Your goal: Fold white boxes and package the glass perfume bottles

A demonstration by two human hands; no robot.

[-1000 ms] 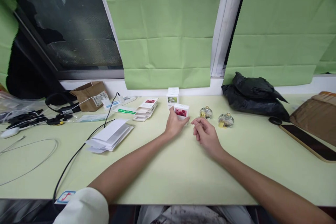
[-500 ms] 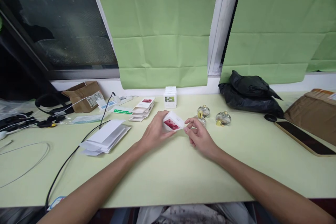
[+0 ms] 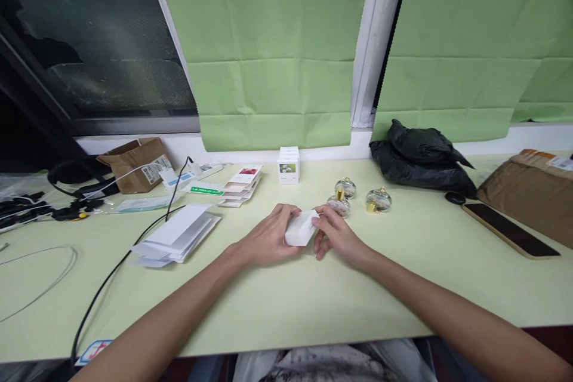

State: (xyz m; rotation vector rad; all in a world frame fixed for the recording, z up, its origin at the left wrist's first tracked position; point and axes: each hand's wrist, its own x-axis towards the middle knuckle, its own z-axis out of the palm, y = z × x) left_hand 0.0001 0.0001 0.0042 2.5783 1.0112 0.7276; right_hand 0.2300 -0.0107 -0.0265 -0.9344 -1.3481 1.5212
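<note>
And here's the box (image 3: 299, 231), white and tilted, right at the centre of the clock, just in front of the person, between both hands. The left hand (image 3: 271, 237) has a firm grip on it from the nine o'clock side, fingers over the far edge, thumb underneath. In from three o'clock comes the right hand (image 3: 338, 234), thumb and forefinger pinching the box's corner; whether a flap is open there, the view won't say!

Technique matters now: the card looks thin, so a light left hold should spare the walls from buckling, and the right thumb will do best working the very edge with its tip. Staying low over the surface (image 3: 313, 304) seems wise, as do tucked knuckles, because three glass bottles (image 3: 339, 208) with gold details sit close by, around two o'clock from the box, the nearest just beyond the right fingers.

Around the dial: a row of small boxes (image 3: 289, 166) at twelve, pictured cards (image 3: 242, 185) at ten, white papers (image 3: 176, 233) at nine, and a phone (image 3: 510, 230) out at three.
</note>
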